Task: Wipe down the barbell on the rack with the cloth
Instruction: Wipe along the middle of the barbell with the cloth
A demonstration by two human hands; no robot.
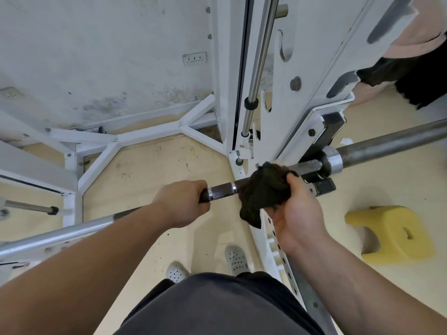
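The steel barbell (221, 189) runs from lower left to upper right across the white rack (312, 76), resting in a hook near its collar (332, 159). My left hand (183, 201) is closed around the knurled shaft. Just to its right, my right hand (295, 209) holds a dark brown cloth (262, 192) wrapped over the shaft, close to the collar. The part of the bar under the cloth is hidden.
A yellow plastic stool (396, 234) lies on the floor to the right. The rack's white base struts (135, 139) spread across the wooden floor on the left. A chrome guide rod (258, 61) rises beside the upright. My feet in white clogs (235, 256) stand below the bar.
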